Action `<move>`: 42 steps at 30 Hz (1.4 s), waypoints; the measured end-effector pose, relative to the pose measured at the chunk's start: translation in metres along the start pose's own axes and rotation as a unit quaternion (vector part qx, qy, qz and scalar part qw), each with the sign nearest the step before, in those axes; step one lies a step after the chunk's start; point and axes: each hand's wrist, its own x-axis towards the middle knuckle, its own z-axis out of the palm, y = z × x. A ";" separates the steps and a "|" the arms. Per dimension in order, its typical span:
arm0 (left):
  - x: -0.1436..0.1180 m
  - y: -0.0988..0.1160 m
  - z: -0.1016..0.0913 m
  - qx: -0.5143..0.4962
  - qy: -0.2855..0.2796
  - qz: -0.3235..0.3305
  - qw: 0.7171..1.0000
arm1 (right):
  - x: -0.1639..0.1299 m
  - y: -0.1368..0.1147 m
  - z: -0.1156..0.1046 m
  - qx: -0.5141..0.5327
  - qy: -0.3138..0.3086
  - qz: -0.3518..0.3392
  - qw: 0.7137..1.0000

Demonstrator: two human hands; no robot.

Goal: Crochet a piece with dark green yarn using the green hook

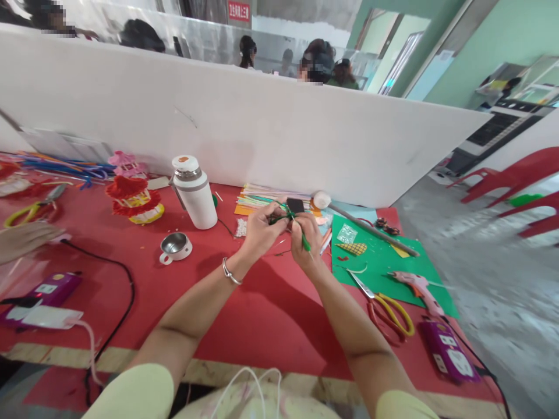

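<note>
My left hand (264,228) and my right hand (304,235) meet above the red tabletop, fingers closed in a pinch. Between them is a green pipe cleaner (290,215), its strands crossing at the fingertips. A green end (306,244) sticks out below my right fingers. Just behind the hands sits a small black block (296,205). Pale and coloured thin sticks (271,192) lie beyond on an orange sheet. Close to my left hand is a small bag of white beads (241,227). My fingers partly hide the held piece.
Left stand a white thermos (195,195), a metal cup (175,247) and a fuzzy red pagoda model (133,198). Right, a green sheet (375,262) holds scissors (391,314) and a pink glue gun (417,286). A co-worker's hand (30,238) rests far left. A white partition (262,128) closes the back.
</note>
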 end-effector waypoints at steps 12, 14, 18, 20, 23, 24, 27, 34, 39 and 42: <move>0.016 0.016 -0.031 -0.140 -0.150 -0.203 0.957 | 0.010 0.003 -0.013 0.123 -0.084 -0.006 0.989; 0.015 0.013 -0.027 -0.150 -0.145 -0.170 0.963 | 0.011 0.000 -0.013 0.149 -0.084 0.018 0.985; 0.011 0.011 -0.020 -0.176 -0.129 -0.132 0.967 | 0.009 -0.007 -0.009 0.201 -0.069 0.046 0.976; 0.009 0.012 -0.018 -0.177 -0.114 -0.115 0.971 | 0.009 -0.010 -0.008 0.192 -0.060 0.037 0.979; 0.008 0.011 -0.018 -0.165 -0.113 -0.110 0.974 | 0.008 -0.011 -0.010 0.118 -0.032 -0.018 0.992; 0.008 0.011 -0.019 -0.162 -0.118 -0.117 0.973 | 0.007 -0.010 -0.011 0.090 -0.025 -0.032 0.995; 0.009 0.009 -0.022 -0.165 -0.139 -0.163 0.963 | 0.006 -0.005 -0.014 0.040 -0.022 -0.046 0.998; 0.013 0.018 -0.029 -0.140 -0.182 -0.220 0.948 | 0.011 0.015 -0.021 0.096 -0.087 -0.084 0.988; 0.014 0.025 -0.030 -0.089 -0.156 -0.184 0.966 | 0.014 0.026 -0.034 0.072 -0.122 -0.105 0.984; 0.014 0.026 -0.032 -0.075 -0.160 -0.184 0.967 | 0.015 0.024 -0.040 0.044 -0.131 -0.112 0.984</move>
